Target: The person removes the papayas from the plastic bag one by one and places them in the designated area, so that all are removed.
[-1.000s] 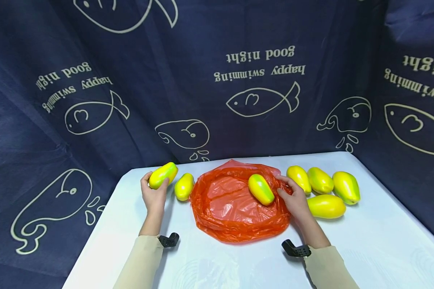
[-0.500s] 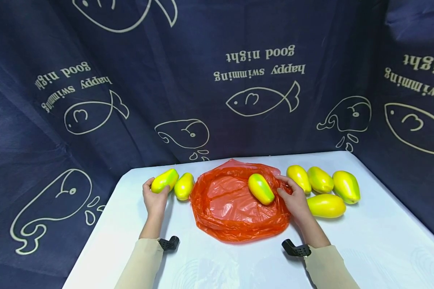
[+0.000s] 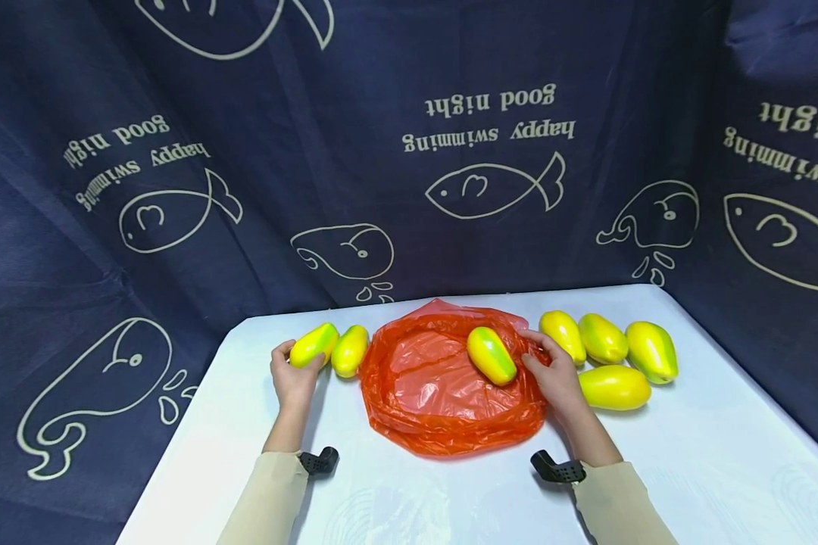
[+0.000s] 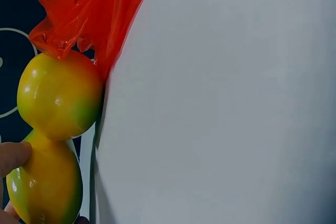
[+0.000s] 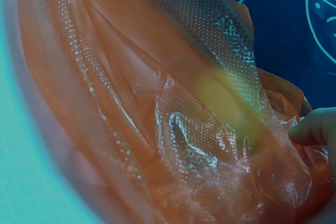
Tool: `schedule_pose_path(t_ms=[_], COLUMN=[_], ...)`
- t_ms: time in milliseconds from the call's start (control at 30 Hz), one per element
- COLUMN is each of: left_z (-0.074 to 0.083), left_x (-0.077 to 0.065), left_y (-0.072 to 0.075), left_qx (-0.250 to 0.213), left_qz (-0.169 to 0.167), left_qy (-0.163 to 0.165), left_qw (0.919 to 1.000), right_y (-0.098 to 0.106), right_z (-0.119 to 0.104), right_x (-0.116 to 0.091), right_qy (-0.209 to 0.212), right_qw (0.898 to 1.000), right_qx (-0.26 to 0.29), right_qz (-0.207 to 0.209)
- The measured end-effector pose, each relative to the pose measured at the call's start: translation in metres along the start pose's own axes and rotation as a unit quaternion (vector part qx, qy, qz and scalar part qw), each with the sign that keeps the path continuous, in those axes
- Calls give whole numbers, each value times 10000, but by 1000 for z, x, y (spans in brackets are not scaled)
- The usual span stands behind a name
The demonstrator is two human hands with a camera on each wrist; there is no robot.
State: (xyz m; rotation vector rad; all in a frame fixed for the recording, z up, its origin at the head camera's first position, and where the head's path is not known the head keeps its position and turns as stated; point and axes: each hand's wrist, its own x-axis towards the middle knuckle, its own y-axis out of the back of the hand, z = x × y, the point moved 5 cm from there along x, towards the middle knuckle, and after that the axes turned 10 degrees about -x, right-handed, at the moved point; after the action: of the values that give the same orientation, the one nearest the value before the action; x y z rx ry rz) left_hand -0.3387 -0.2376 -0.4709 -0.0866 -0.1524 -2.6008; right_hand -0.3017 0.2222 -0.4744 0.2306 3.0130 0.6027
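Observation:
My left hand [image 3: 295,377] grips a glossy yellow-green papaya [image 3: 314,345], thumb on its near side. Its end touches a second papaya [image 3: 350,351] standing at the left edge of a red plastic bag [image 3: 432,382]. In the left wrist view the held papaya [image 4: 50,182] is below the second papaya [image 4: 60,95], which meets the bag. The bag lies spread with its mouth open upward, one papaya [image 3: 492,356] inside toward the right. My right hand [image 3: 557,377] pinches the bag's right rim; in the right wrist view its thumb [image 5: 312,128] presses the crinkled plastic.
Several more papayas [image 3: 615,388] lie on the white table [image 3: 409,499] right of the bag, close behind my right hand. A dark blue curtain [image 3: 409,151] with fish and whale drawings hangs behind the table and along its sides.
My left hand has lowered its papaya and moved it right, against the second papaya, which has shifted slightly right. The right hand and bag stay put.

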Motion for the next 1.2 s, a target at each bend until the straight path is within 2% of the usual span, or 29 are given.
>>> schedule_pose_path(t_ms=[367,700,1200], left_z=[-2,-5,-3], left_x=[-1,-2,0], left_y=[-4,-4,-4], left_qx=[286,231,193], left_qz=[-34,-189,-293], left_qy=[82,285,198], left_qw=[9996,9991,9992], right_y=[1,2,3], right_z=[0,-1,0], right_x=[-1,-1,-2], right_qy=[17,41,52], right_qw=[10000,9999,10000], right_qx=[-29,-43,9], right_qz=[90,86,73])
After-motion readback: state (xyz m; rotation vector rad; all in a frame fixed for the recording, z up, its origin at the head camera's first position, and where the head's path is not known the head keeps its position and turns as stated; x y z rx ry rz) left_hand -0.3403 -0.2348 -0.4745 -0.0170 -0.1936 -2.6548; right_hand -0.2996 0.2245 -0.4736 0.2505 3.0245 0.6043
